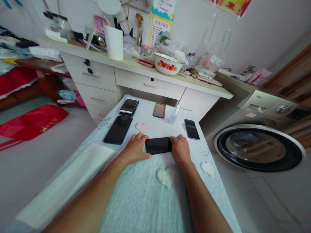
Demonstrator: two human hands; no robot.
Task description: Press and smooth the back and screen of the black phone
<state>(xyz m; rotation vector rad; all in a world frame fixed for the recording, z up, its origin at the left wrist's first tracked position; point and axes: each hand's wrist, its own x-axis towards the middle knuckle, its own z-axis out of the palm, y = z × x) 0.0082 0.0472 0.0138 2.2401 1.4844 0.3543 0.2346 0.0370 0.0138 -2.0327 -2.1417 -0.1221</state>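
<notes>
A black phone lies sideways, screen up, near the middle of the cloth-covered table. My left hand grips its left end, and my right hand holds the right end, thumb at the corner. To the left of my left hand is a larger dark phone. Behind that one, a stack of phones sits at the far left corner. A brown phone case and a clear spray bottle are beyond my hands. At the right edge rests a phone with a purple rim.
A pale folded sheet lies along the table's left side. Beyond the table stands a white desk bearing a flowered bowl, a white cylinder and plastic bags. On the right is a washing machine; a red bag is on the floor.
</notes>
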